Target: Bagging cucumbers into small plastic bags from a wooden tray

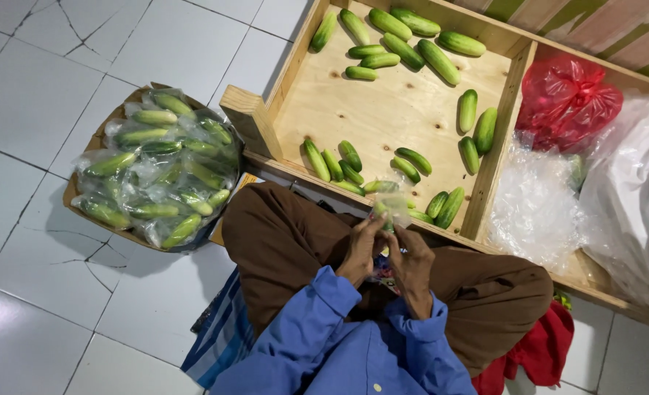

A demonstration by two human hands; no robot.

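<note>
While both my hands pinch it, the clear bag [391, 206] stands upright above my lap.

My left hand [362, 252] and right hand [412, 265] grip its lower end, fingers closed, long axis pointing toward the wooden crate [383, 110] of cucumbers [405, 51].

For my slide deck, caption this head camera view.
Both hands hold a clear bag beside a wooden crate of cucumbers.

A shallow wooden tray [401, 110] sits in front of me with loose green cucumbers [405, 47] scattered across it. Off to one side on the white tiled floor [39, 110] is a basket [97, 135] heaped with bagged cucumbers [160, 168]. A red plastic bag [566, 99], clear plastic bags [536, 208] and a white sack [631, 205] lie beyond the tray's divider.
</note>
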